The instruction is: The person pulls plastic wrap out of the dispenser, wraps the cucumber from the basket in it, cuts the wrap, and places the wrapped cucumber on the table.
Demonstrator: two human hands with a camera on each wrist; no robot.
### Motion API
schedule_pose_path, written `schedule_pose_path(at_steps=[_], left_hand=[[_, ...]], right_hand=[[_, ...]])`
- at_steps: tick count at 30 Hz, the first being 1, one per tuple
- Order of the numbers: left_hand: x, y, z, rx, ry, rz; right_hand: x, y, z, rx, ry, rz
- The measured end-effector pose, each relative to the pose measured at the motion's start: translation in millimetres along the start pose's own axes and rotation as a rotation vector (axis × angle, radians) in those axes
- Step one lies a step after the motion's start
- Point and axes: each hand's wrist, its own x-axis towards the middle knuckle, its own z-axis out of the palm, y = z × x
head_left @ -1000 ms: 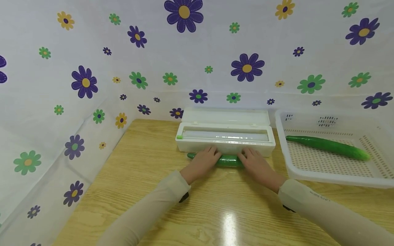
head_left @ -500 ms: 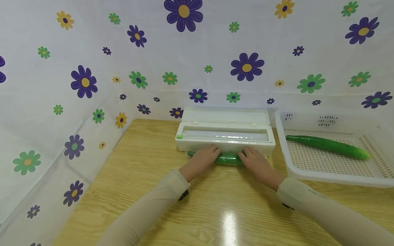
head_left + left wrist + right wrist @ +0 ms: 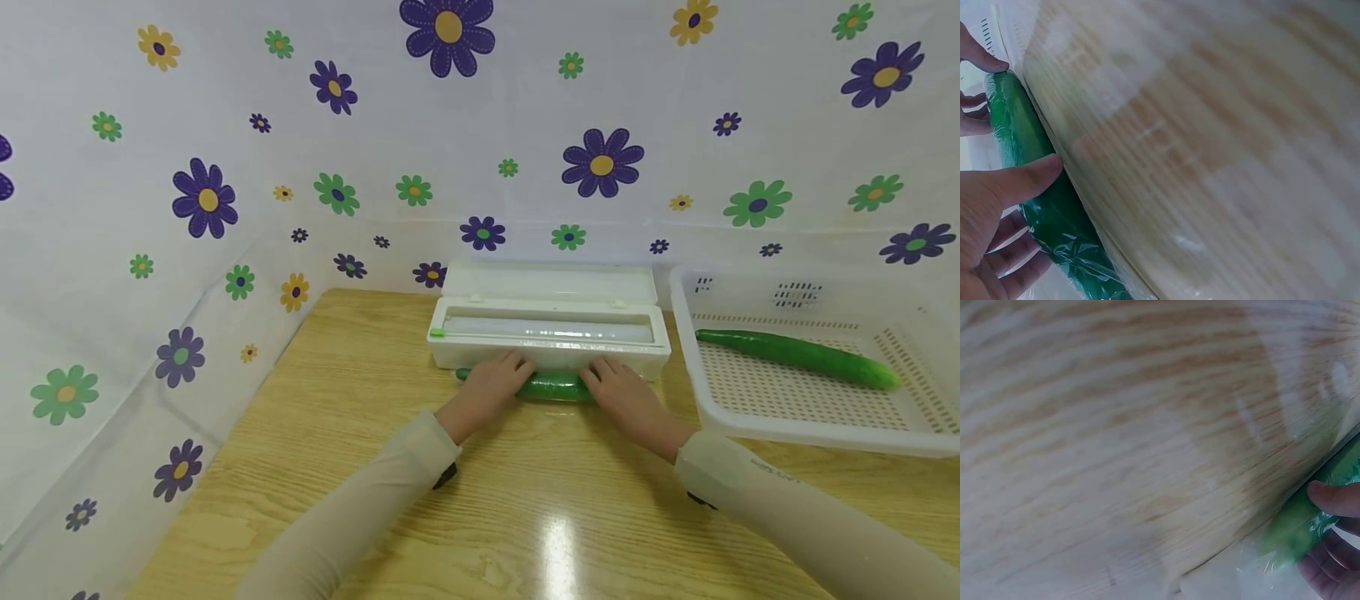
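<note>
A green cucumber (image 3: 553,387) with clear plastic film around it lies on the table, close against the front of a white cling film box (image 3: 551,342). My left hand (image 3: 491,387) grips it left of its middle, the thumb on the near side and the fingers on the far side, as the left wrist view shows on the film-covered cucumber (image 3: 1054,194). Toward its right end my right hand (image 3: 626,404) holds it the same way; in the right wrist view the thumb presses the cucumber (image 3: 1297,525) and wrinkled film shows at its tip.
The box's lid (image 3: 551,283) stands raised at the back, with a film roll (image 3: 551,329) inside. To the right, a white plastic basket (image 3: 825,433) holds another cucumber (image 3: 798,358). A flowered sheet hangs behind and to the left of the wooden table (image 3: 360,367).
The cucumber has shifted slightly away from me, nearer the box. My left hand has edged a little to the left; my right hand has stayed almost in place.
</note>
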Motion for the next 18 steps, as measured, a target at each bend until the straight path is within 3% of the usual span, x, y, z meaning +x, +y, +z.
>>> schedule_pose_path(at_steps=[4, 12, 18], left_hand=[[0.9, 0.5, -2.7, -0.015, -0.025, -0.012], [2.5, -2.4, -12.1, -0.084, -0.084, -0.001], [-1.1, -10.4, -11.9, -0.075, -0.078, 0.026]], right_hand=[[-0.2, 0.4, -0.9, 0.007, 0.029, -0.015], [0.0, 2.6, -2.3, -0.016, -0.067, 0.05], [0.3, 2.5, -5.0, 0.005, -0.063, 0.049]])
